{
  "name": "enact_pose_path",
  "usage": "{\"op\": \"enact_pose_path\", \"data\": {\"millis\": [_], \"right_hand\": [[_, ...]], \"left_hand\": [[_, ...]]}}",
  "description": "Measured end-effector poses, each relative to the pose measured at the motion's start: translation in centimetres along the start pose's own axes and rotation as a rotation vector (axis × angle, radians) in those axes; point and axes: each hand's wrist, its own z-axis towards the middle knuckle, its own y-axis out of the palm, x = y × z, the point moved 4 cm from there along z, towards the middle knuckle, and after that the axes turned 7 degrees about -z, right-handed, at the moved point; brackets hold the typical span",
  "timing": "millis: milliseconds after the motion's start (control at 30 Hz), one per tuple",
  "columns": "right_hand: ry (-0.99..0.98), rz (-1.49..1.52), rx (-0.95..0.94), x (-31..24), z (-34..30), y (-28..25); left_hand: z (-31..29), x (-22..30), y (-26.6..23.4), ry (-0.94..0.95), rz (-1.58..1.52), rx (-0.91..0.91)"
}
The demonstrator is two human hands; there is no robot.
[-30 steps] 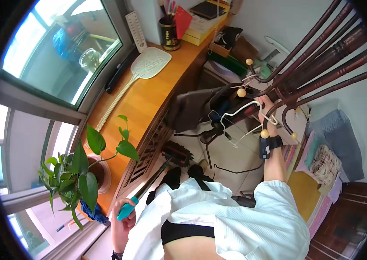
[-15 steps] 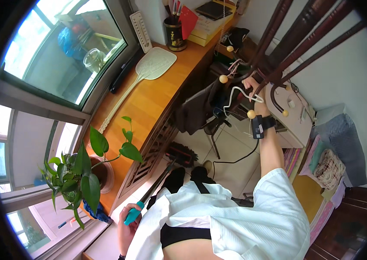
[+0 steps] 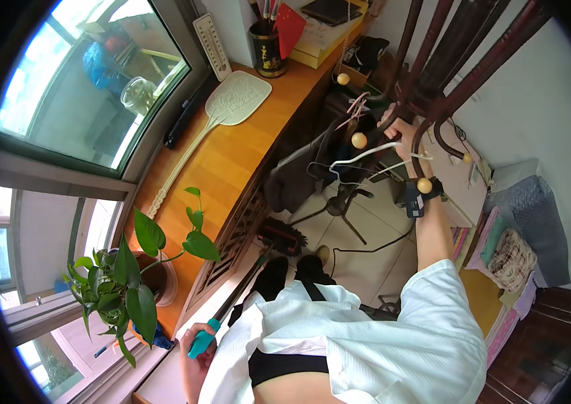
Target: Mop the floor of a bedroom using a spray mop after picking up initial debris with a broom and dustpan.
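Observation:
My left hand [image 3: 198,357] at the lower left is wrapped around the teal grip of a long-handled broom [image 3: 203,339]. Its dark shaft slants down to a black-bristled head on the floor just ahead of my feet. My right hand [image 3: 403,131] reaches far forward, fingers closed around the dark red-brown coat rack [image 3: 442,108], partly hidden among its curved hooks. The hooks end in yellowish balls. White wire hangers [image 3: 366,155] dangle from it beside my wrist, which wears a small black device with a cable.
On the left, a wooden ledge [image 3: 231,161] holds a fly swatter [image 3: 238,97], a potted plant [image 3: 141,296] and a pen holder [image 3: 269,50]. A dark legged base [image 3: 336,205] stands on the tiled floor. Folded cloths [image 3: 513,252] are stacked at right, by a white cabinet [image 3: 457,182].
The coat rack has turned and shifted, its lower hooks and hangers swinging, and my right hand has moved slightly right with it. More of the dark base shows. My left hand stays on the broom.

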Motion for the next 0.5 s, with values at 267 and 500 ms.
{"op": "enact_pose_path", "data": {"millis": [267,500], "right_hand": [[0.010,0.077,-0.040,1.4,1.1,0.1],[0.032,0.180,-0.111,4.1,2.5,1.3]], "left_hand": [[-1.0,0.3,-1.9,-0.070,-0.019,0.010],[-1.7,-0.2,-1.7,-0.004,-0.062,0.043]]}}
